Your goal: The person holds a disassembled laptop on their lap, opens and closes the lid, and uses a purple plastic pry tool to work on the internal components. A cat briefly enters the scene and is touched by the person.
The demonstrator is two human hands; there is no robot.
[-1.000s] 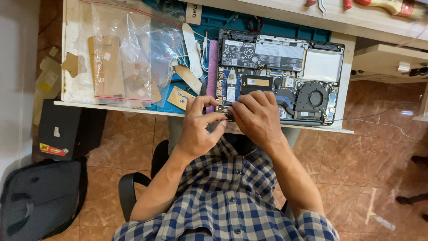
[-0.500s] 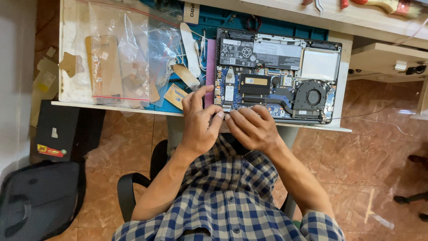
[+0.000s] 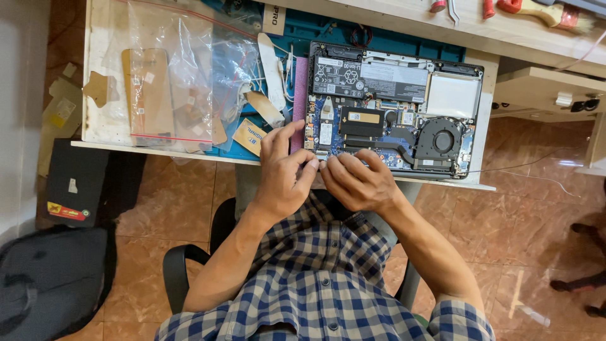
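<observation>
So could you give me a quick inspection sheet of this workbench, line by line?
Surface: pale worktable with a teal mat.
Job's things: opened laptop, battery, fan and circuit board exposed.
Clutter: clear plastic bags, cardboard scraps, pink strip, red-handled tools on the back shelf.
Hands: left hand and right hand meet at the laptop's near edge; whether they grip anything cannot be told.
Cables: thin wire trailing right.
Surroundings: tiled floor, black bag, chair.
</observation>
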